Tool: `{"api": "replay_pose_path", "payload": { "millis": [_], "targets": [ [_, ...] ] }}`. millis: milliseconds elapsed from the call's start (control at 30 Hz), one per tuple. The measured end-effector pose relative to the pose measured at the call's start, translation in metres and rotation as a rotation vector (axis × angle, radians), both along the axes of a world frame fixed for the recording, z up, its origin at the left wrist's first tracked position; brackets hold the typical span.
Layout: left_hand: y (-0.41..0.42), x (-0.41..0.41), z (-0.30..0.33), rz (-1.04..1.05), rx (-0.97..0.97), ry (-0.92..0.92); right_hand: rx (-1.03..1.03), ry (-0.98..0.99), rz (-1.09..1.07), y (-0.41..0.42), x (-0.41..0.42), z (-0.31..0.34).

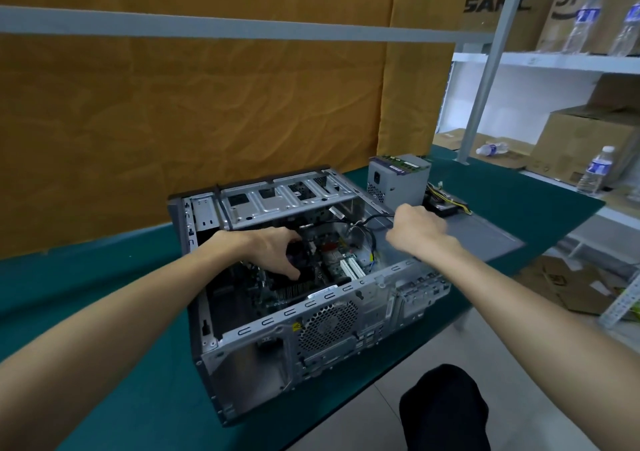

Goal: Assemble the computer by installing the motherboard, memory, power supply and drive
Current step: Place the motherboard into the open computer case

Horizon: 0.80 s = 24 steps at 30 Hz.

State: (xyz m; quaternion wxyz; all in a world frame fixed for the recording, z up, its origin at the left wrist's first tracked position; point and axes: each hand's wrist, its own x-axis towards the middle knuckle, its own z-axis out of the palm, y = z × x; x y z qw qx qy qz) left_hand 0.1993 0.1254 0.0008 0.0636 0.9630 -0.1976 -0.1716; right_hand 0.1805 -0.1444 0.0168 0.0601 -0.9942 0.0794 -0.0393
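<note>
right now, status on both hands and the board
Left hand gripping motherboard inside case. Right hand fisted at case's far edge by cables. Power supply still outside.

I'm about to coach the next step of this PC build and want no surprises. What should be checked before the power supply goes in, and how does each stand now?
1. Case lies open side up on the green mat: ok.
2. Motherboard is inside the case: ok; whether it is screwed down: cannot tell.
3. Left hand is out of the case: not ok, it reaches onto the board.
4. Right hand is free: not ok, it grips cables at the case edge.
5. Power supply within reach: ok, behind the case.
6. Memory fitted: cannot tell.
</note>
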Motion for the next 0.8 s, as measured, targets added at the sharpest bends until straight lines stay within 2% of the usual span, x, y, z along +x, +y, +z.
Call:
{"api": "replay_pose_path", "payload": {
  "millis": [33,100,167,200,267,333,567,667,800],
  "targets": [
    [-0.002,-0.004,0.001,-0.064,-0.010,-0.122,-0.032,-0.022,0.007,0.002,-0.001,-0.001],
    [-0.006,-0.009,0.001,-0.253,-0.187,-0.504,-0.071,-0.049,0.038,0.000,-0.002,-0.001],
    [-0.008,-0.004,0.005,-0.289,-0.220,-0.805,-0.081,-0.066,0.067,-0.006,-0.002,-0.002],
    [-0.006,0.004,0.008,-0.238,-0.149,-0.823,-0.085,-0.068,0.078,-0.009,-0.002,-0.002],
    [0.005,0.019,0.013,-0.114,0.054,-0.653,-0.083,-0.080,0.095,-0.011,-0.002,-0.002],
    [0.018,0.025,0.015,-0.100,0.189,-0.547,-0.081,-0.077,0.113,-0.011,-0.002,-0.001],
    [0.047,0.005,0.010,-0.169,0.243,-0.607,-0.021,-0.094,0.217,-0.009,0.011,-0.001],
    [0.057,-0.010,0.014,-0.144,0.164,-0.562,-0.018,-0.117,0.308,0.005,0.031,0.007],
    [0.067,-0.026,0.012,-0.003,0.047,-0.446,-0.022,-0.094,0.362,0.037,0.060,0.012]
  ]
}}
